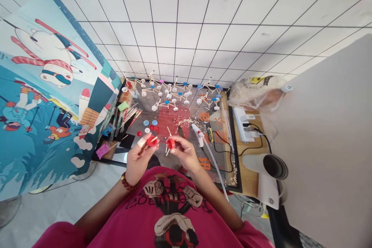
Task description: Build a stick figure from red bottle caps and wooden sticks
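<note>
My left hand [138, 162] pinches a red bottle cap [151, 142], its hollow side showing, with a short wooden stick [154, 139] across it. A white wrap covers one finger of that hand. My right hand [187, 157] grips a second red bottle cap [171, 144] by its rim; wooden sticks show beside it, and I cannot tell whether they are held or lie on the table. Beyond my hands lie loose blue, white and red caps, including a blue cap [154, 123]. A white glue gun [198, 133] rests to the right of them.
Several small stick-and-cap models [186, 95] stand along the table's back edge. Sticks and tools [123, 118] crowd the left side. Wood scraps [187, 122] lie mid-table. On the right are a power strip [244, 124], black cables, a plastic bag [255, 93] and stacked cups [273, 166].
</note>
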### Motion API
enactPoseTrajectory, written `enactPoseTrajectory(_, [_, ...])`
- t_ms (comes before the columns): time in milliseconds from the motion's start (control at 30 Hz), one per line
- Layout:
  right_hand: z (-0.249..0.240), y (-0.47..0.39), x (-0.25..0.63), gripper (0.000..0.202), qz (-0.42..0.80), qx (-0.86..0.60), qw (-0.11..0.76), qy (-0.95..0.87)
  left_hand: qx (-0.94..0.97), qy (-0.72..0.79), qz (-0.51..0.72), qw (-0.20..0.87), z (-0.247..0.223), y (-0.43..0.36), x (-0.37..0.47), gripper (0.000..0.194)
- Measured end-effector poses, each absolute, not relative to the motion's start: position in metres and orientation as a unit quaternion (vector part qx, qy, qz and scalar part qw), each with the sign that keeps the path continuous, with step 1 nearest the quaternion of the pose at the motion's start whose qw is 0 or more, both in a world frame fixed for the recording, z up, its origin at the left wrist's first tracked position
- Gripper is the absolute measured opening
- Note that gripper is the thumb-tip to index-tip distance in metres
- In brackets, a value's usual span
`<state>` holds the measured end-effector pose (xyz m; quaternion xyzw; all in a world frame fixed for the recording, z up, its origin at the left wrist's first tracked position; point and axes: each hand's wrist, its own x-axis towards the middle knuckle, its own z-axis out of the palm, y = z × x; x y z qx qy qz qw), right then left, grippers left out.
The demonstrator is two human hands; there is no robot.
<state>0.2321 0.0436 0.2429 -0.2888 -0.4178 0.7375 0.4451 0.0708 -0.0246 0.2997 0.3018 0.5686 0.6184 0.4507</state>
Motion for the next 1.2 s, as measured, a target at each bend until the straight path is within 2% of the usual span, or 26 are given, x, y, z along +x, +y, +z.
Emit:
enactPoseTrajectory(167, [0.253,0.039,0.225,0.040,0.819,-0.234,0.425,-0.307,0.462,0.573,0.555,0.388,0.311,-0.031,0.067,0.039])
enactPoseTrajectory(333, [0.260,0.037,0.223,0.043,0.863,-0.218,0.379,-0.254,0.615,0.579,0.476,0.243,0.318,-0.037,0.061,0.053])
enactPoseTrajectory(400, [0.259,0.036,0.222,0.043,0.868,-0.213,0.376,-0.245,0.632,0.582,0.466,0.214,0.320,-0.037,0.061,0.052])
enactPoseTrajectory(533, [0.254,0.035,0.221,0.044,0.866,-0.215,0.383,-0.240,0.610,0.574,0.470,0.279,0.321,-0.034,0.065,0.037])
enactPoseTrajectory(700, [0.252,0.036,0.222,0.040,0.841,-0.234,0.409,-0.267,0.309,0.521,0.570,0.555,0.319,-0.024,0.070,0.033])
enactPoseTrajectory(767, [0.252,0.037,0.222,0.041,0.828,-0.251,0.419,-0.275,0.189,0.490,0.577,0.626,0.318,-0.020,0.070,0.034])
enactPoseTrajectory(900, [0.252,0.039,0.222,0.042,0.823,-0.262,0.421,-0.278,0.143,0.509,0.606,0.594,0.315,-0.015,0.070,0.029])
enactPoseTrajectory(1067, [0.250,0.039,0.224,0.046,0.839,-0.261,0.403,-0.257,0.316,0.546,0.579,0.516,0.318,-0.022,0.076,0.036])
enactPoseTrajectory(1200, [0.247,0.038,0.225,0.046,0.850,-0.245,0.398,-0.243,0.428,0.549,0.547,0.465,0.322,-0.027,0.079,0.029])
